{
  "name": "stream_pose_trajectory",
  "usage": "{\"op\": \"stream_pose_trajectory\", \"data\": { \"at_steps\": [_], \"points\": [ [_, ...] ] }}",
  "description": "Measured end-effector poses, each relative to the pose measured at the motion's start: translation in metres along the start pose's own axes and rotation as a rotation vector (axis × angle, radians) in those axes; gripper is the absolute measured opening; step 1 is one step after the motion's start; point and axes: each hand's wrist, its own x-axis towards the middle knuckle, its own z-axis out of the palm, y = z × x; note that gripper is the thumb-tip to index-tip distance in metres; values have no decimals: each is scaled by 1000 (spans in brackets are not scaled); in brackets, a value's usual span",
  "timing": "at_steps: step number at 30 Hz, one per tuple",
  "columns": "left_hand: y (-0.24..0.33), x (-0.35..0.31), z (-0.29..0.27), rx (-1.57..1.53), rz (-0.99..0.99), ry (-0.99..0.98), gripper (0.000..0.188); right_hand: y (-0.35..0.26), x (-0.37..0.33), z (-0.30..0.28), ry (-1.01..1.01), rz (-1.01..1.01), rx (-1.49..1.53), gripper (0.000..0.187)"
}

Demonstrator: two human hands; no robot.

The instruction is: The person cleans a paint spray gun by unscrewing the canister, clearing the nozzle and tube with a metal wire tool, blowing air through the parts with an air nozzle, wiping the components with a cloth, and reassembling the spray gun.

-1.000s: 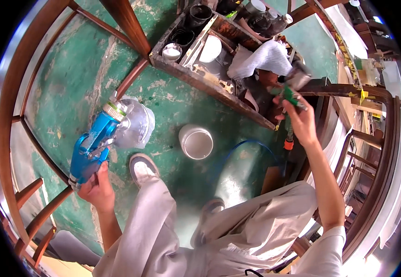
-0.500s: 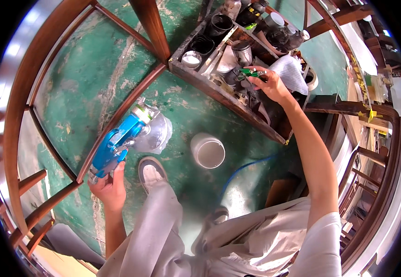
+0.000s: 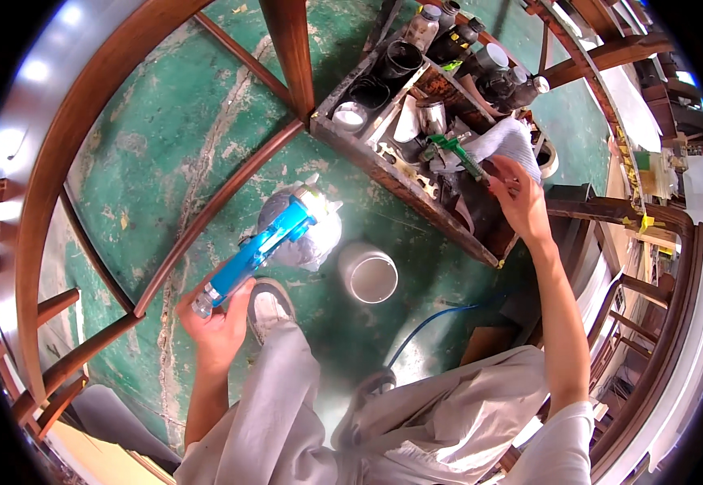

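Note:
My left hand (image 3: 215, 323) is closed around the end of a blue spray gun (image 3: 258, 252). Its head points away from me, and a whitish, plastic-looking cup (image 3: 309, 244) sits beneath the head. Over at the right, my right hand (image 3: 519, 198) has its fingers closed at the near end of a slim green tool (image 3: 452, 149), whose exact kind is unclear. The tool is above a worn wooden toolbox (image 3: 400, 187) holding dark cups, a metal can (image 3: 430, 115), loose tools and a grey cloth (image 3: 506, 144).
A whitish pot (image 3: 367, 273) stands on the green floor between my feet and the toolbox. A blue hose (image 3: 424, 327) runs along the floor. Brown wooden chair-like frames (image 3: 52, 162) curve around both sides. Dark bottles (image 3: 456, 40) stand at the toolbox's far side.
The spray gun has shifted right and turned in my left hand. My right hand has drawn nearer to me, and more of the green tool shows. The whole view has shifted slightly.

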Motion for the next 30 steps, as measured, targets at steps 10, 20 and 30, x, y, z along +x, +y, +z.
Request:
{"op": "stream_pose_trajectory", "data": {
  "at_steps": [10, 20, 30],
  "points": [
    [-5, 0, 14, 83, 17, 11, 18, 91, -7, 13, -85, 81, -69, 31],
    [-5, 2, 16, -28, -64, -2, 12, 114, -31, -15, -221, -165, -280, 18],
    [-15, -5, 6, 24, -29, -129, 13, -22, -94, -41, -905, 276, -136, 26]
  ]
}}
